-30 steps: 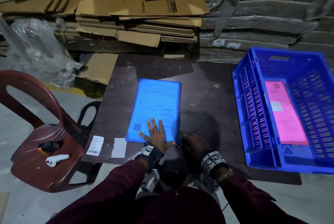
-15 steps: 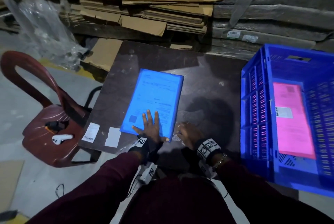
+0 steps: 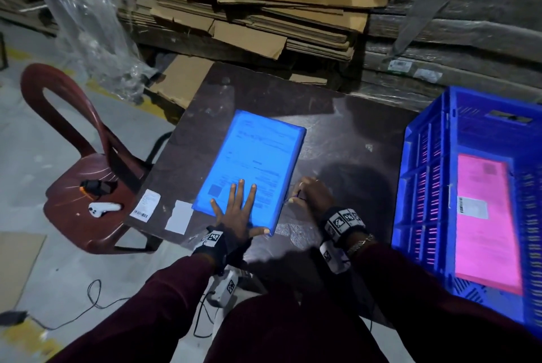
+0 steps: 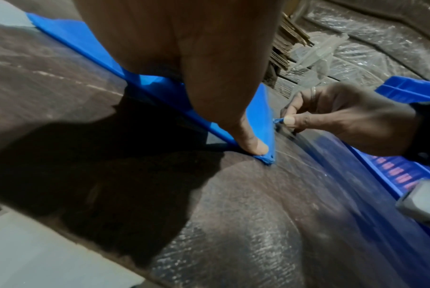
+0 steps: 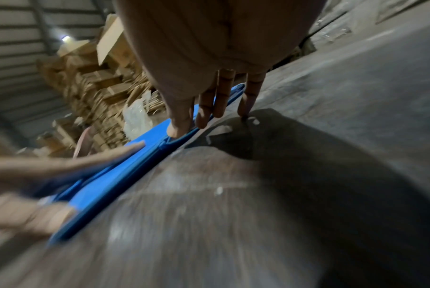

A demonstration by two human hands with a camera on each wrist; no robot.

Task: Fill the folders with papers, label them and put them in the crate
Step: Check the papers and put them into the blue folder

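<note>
A blue folder (image 3: 255,157) with papers inside lies flat on the dark table (image 3: 346,157). My left hand (image 3: 237,213) presses its near end with straight, spread fingers, and the thumb (image 4: 248,136) holds down the near right corner. At the folder's right edge my right hand (image 3: 311,195) pinches a small blue tab (image 4: 277,120) between thumb and forefinger, its other fingers touching the table. The blue crate (image 3: 422,175) stands at the right of the table. A pink folder (image 3: 487,233) with a white label (image 3: 473,208) lies in it.
Two white labels (image 3: 145,208) (image 3: 179,217) lie on the table's near left corner. A red plastic chair (image 3: 79,181) at the left carries a white device (image 3: 102,209) and a black one. Flattened cardboard (image 3: 264,11) and wrapped stacks rise behind the table.
The folder and both hands keep their places. My view has swung left and down, so the crate sits further right.
</note>
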